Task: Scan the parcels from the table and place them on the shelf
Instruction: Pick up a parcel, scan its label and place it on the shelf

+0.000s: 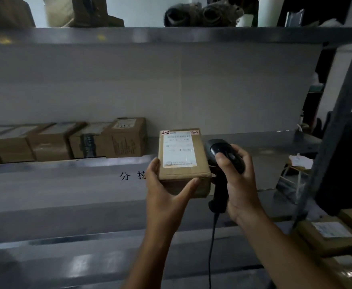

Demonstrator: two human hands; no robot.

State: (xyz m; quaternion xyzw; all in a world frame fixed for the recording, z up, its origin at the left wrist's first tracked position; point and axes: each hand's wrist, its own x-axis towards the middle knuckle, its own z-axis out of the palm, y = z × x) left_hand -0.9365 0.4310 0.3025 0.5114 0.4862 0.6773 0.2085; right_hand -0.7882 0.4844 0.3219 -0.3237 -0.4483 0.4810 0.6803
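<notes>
A small brown cardboard parcel (183, 174) with a white shipping label on top is held up in front of the grey metal shelf (66, 180). My left hand (166, 190) grips it from below and from the left, thumb across its front face. My right hand (239, 180) holds a black handheld barcode scanner (223, 155) just right of the parcel, its cable hanging down. A row of several brown parcels (66, 140) stands on the shelf at the left.
The shelf's upper board (171, 35) carries boxes, rolled fabric and white cylinders. A grey upright post (337, 122) stands at the right. More labelled parcels (329, 234) lie at the lower right. Black characters are printed on the shelf's front edge.
</notes>
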